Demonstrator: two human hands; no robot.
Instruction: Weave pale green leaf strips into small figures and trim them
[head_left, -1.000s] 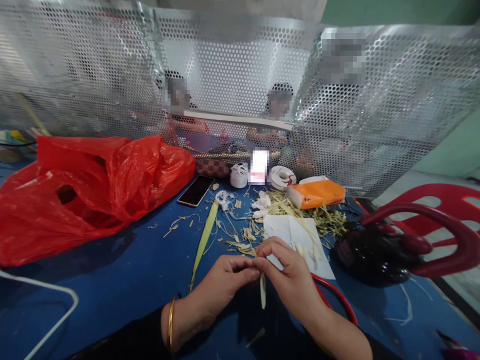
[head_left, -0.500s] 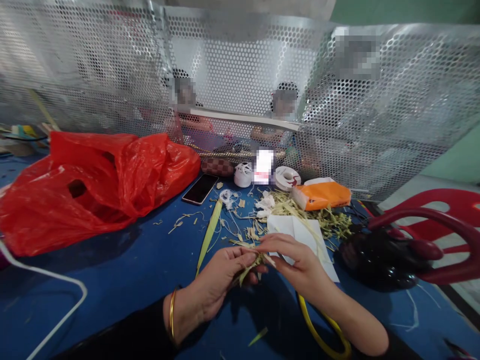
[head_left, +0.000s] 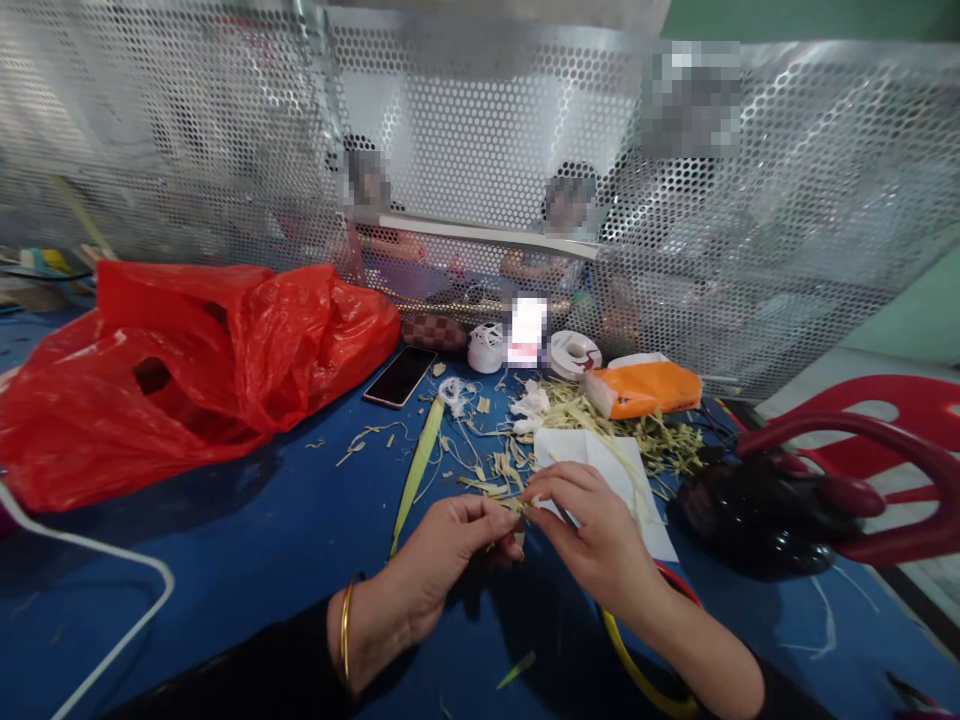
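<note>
My left hand (head_left: pixel 457 545) is closed in a pinch on a small bundle of pale green plant strips (head_left: pixel 514 506), its thumb on top. The fingertips of my right hand (head_left: pixel 592 525) meet the same strips from the other side, also pinched. A dark grey edge shows between the right fingers; what it belongs to is mostly hidden. Under my right forearm, a yellow and red loop (head_left: pixel 626 655) curves over the table. Just beyond the hands lie dry leaf scraps (head_left: pixel 506 468) and a white paper sheet (head_left: pixel 652 510). One long green leaf (head_left: pixel 420 460) lies to their left.
On the blue table (head_left: pixel 247 570) lie a red plastic bag (head_left: pixel 300 350), a phone (head_left: pixel 401 378), white thread (head_left: pixel 487 350), a ribbon spool (head_left: pixel 576 355), an orange packet (head_left: pixel 646 388) and a plant pile (head_left: pixel 667 442). A dark kettle (head_left: pixel 750 520) stands right. People sit behind the perforated screen (head_left: pixel 480 130).
My right fingertips have drawn in to a pinch at the strips, and the pale piece that stuck out there no longer shows. More of the red loop is visible under the right forearm.
</note>
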